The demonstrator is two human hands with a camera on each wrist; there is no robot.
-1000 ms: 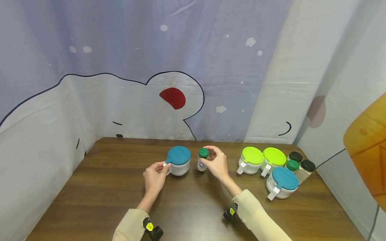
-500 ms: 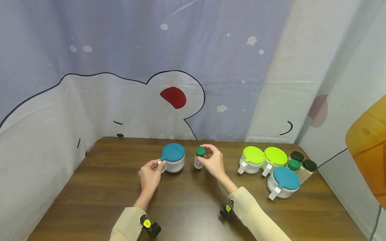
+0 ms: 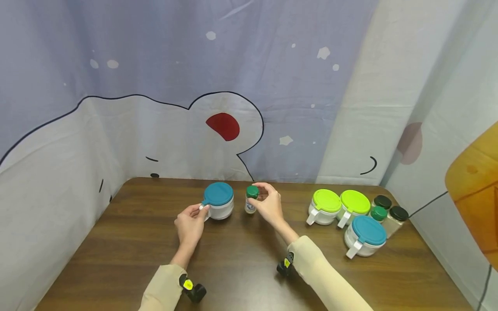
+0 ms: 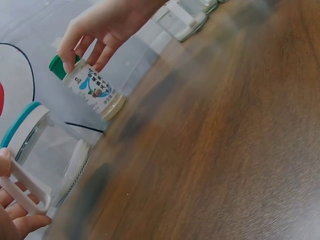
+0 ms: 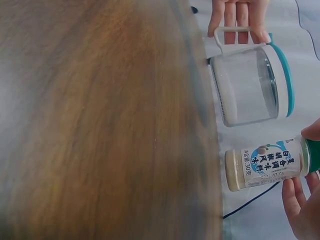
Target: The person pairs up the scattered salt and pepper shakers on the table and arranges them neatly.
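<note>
My left hand (image 3: 189, 225) holds the white handle (image 4: 31, 187) of a clear seasoning jar (image 3: 221, 211) with a blue lid (image 3: 218, 193). The left wrist view shows fingers through the handle, the thumb near its top, and pale contents low in the jar (image 4: 47, 150). Just right of it, my right hand (image 3: 271, 208) pinches a small spice bottle (image 3: 250, 207) by its green cap (image 3: 252, 191), thumb in front and fingers behind. The right wrist view shows the bottle's printed label (image 5: 272, 161) and pale powder inside. Jar and bottle are upright, a narrow gap between them.
Two lime-lidded jars (image 3: 326, 201) and another blue-lidded jar (image 3: 365, 236) stand grouped at the right of the brown wooden table (image 3: 241, 268). Beside them are two black-capped bottles (image 3: 394, 221) and a green-capped bottle (image 3: 378, 213). A printed curtain (image 3: 295, 86) hangs behind the table.
Both hands have shifted left and slightly toward the back, carrying the blue-lidded jar and the green-capped spice bottle along. The grouped containers at the right stay in place.
</note>
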